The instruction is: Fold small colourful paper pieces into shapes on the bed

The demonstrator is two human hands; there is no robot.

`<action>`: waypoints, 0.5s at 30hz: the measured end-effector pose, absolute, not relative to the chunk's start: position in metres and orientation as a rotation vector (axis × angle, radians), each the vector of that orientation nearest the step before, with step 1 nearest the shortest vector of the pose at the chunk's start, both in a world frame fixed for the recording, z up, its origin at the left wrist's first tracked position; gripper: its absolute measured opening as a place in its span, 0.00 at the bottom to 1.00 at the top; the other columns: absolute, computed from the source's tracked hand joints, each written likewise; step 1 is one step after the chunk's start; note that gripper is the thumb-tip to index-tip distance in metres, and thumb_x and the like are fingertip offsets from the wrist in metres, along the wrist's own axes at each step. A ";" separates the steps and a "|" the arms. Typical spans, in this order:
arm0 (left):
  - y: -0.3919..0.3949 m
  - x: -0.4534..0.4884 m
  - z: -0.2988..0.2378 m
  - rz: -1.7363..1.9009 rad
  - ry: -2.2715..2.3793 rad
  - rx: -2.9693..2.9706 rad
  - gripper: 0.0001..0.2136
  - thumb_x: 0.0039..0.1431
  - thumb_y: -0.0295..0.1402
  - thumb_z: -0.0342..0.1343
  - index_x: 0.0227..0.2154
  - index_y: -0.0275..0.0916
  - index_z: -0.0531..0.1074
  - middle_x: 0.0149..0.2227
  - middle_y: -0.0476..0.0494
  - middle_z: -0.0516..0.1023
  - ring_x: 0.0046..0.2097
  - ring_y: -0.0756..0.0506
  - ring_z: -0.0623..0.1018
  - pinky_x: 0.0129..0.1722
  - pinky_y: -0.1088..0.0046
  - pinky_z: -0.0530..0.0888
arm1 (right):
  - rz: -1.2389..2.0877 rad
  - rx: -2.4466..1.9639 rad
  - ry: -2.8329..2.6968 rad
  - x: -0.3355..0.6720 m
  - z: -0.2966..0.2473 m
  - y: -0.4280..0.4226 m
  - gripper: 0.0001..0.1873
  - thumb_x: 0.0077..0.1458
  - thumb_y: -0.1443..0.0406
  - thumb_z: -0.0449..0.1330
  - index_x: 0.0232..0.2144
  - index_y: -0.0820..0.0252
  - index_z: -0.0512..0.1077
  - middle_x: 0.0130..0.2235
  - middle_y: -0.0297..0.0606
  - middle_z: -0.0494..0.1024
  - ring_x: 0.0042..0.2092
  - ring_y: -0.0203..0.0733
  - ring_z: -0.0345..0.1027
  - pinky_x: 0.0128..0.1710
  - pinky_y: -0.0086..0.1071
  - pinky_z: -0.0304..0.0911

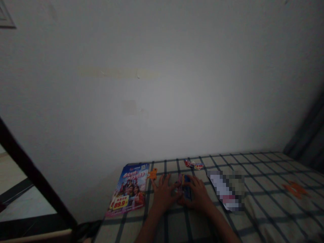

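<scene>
A small folded piece of printed paper [187,191], mostly blue with pink and yellow parts, lies on the checked cloth between my hands. My left hand [163,195] has its thumb side pressed to the paper's left edge, and its other fingers are spread on the cloth. Over the right side of the paper, my right hand [199,193] curls and holds it, hiding part of it. Just beyond my left fingertips is an orange cut-out shape [152,173]. The printed flyer [131,189] lies flat to the left of my left hand.
A crumpled scrap of printed paper [193,164] lies near the wall. Right of my hands is a blurred-out pale item [225,192], and farther right another orange shape [295,189]. The checked cloth [263,168] meets a white wall [192,84]. A dark post [35,172] stands at left.
</scene>
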State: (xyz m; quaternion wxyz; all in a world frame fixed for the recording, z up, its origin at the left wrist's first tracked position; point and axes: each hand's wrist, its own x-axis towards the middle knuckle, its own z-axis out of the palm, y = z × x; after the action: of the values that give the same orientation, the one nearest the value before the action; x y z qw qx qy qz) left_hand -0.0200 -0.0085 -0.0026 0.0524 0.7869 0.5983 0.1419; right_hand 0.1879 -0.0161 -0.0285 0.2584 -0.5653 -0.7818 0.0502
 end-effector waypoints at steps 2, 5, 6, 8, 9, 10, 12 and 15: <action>-0.009 -0.020 -0.002 0.431 1.813 2.392 0.22 0.57 0.61 0.51 0.55 0.73 0.67 0.69 0.51 0.58 0.69 0.28 0.54 0.60 0.28 0.30 | 0.130 -1.508 -2.135 0.189 -0.029 -0.017 0.32 0.44 0.50 0.66 0.52 0.45 0.72 0.65 0.40 0.63 0.66 0.60 0.51 0.64 0.59 0.47; -0.010 -0.020 0.000 0.429 1.810 2.387 0.22 0.57 0.62 0.50 0.55 0.73 0.67 0.69 0.51 0.58 0.69 0.28 0.53 0.60 0.28 0.29 | 0.128 -1.474 -2.159 0.190 -0.028 -0.018 0.34 0.44 0.48 0.66 0.54 0.46 0.71 0.65 0.41 0.62 0.67 0.60 0.50 0.64 0.59 0.47; -0.010 -0.020 0.000 0.425 1.809 2.387 0.23 0.58 0.62 0.49 0.55 0.73 0.67 0.69 0.51 0.58 0.69 0.28 0.53 0.60 0.28 0.29 | 0.127 -1.462 -2.165 0.191 -0.028 -0.018 0.34 0.44 0.48 0.66 0.54 0.46 0.71 0.65 0.41 0.62 0.67 0.60 0.51 0.64 0.58 0.47; -0.010 -0.020 0.001 0.411 1.813 2.389 0.23 0.58 0.62 0.48 0.56 0.72 0.67 0.69 0.50 0.58 0.69 0.28 0.53 0.60 0.29 0.29 | 0.116 -1.447 -2.165 0.191 -0.028 -0.018 0.34 0.44 0.47 0.66 0.54 0.47 0.71 0.65 0.42 0.63 0.67 0.60 0.52 0.64 0.58 0.48; -0.011 -0.019 0.001 0.398 1.816 2.394 0.23 0.58 0.62 0.48 0.56 0.71 0.67 0.69 0.49 0.57 0.69 0.28 0.53 0.60 0.29 0.29 | 0.107 -1.449 -2.156 0.191 -0.028 -0.019 0.34 0.44 0.48 0.66 0.54 0.47 0.71 0.65 0.42 0.63 0.66 0.60 0.52 0.64 0.58 0.48; -0.011 -0.019 0.002 0.383 1.820 2.400 0.23 0.59 0.61 0.48 0.57 0.71 0.66 0.69 0.49 0.57 0.69 0.28 0.53 0.61 0.29 0.30 | 0.097 -1.456 -2.144 0.190 -0.028 -0.019 0.34 0.44 0.48 0.66 0.53 0.48 0.71 0.64 0.43 0.64 0.66 0.60 0.52 0.63 0.58 0.49; -0.011 -0.019 0.002 0.357 1.825 2.415 0.23 0.59 0.61 0.48 0.57 0.72 0.65 0.70 0.49 0.57 0.69 0.29 0.53 0.60 0.29 0.31 | 0.088 -1.468 -2.128 0.190 -0.028 -0.020 0.34 0.43 0.49 0.66 0.53 0.48 0.72 0.64 0.43 0.64 0.66 0.60 0.53 0.63 0.58 0.49; -0.011 -0.020 0.000 0.375 1.816 2.435 0.22 0.60 0.60 0.47 0.57 0.73 0.64 0.70 0.50 0.57 0.69 0.28 0.53 0.60 0.28 0.30 | 0.101 -1.469 -2.139 0.190 -0.026 -0.021 0.35 0.42 0.50 0.67 0.53 0.48 0.71 0.64 0.43 0.64 0.67 0.60 0.52 0.64 0.58 0.48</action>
State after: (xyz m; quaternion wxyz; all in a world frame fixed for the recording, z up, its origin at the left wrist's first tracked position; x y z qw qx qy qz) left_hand -0.0197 -0.0110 0.0003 0.0404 0.7949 0.5928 0.1224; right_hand 0.1900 -0.0211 -0.0263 0.2689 -0.5448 -0.7934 0.0375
